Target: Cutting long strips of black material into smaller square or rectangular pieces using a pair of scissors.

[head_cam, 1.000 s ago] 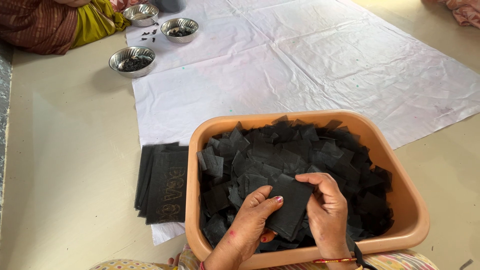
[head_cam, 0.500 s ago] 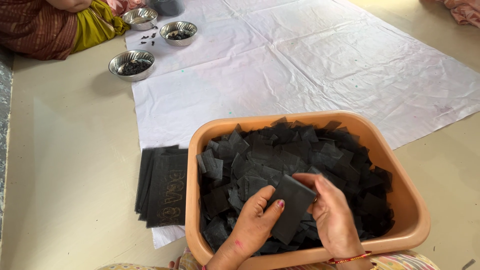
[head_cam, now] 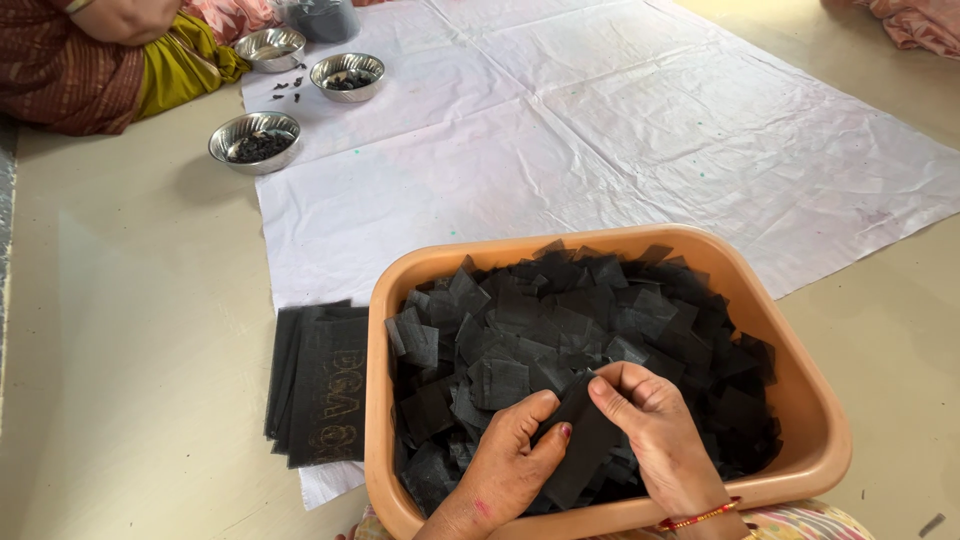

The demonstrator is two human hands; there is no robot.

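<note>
From the head view, both hands met over the near edge of the tub (head_cam: 800, 400), clamped on one black piece (head_cam: 580, 450). The left hand (head_cam: 505, 470) pinched its lower left side, and the right hand (head_cam: 660, 435) gripped its upper right. The piece's long axis ran diagonally, from low near the body up and away. It lay directly between the hands, each equally close, above the heap (head_cam: 560, 320). A stack (head_cam: 320, 380) lay left of the tub.

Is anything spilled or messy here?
A little. Some small dark bits lie loose on the white sheet between the steel bowls, outside them. The black squares in the orange tub are a jumbled heap, while the stack beside it is neat. Both hands hold one black piece.
</note>
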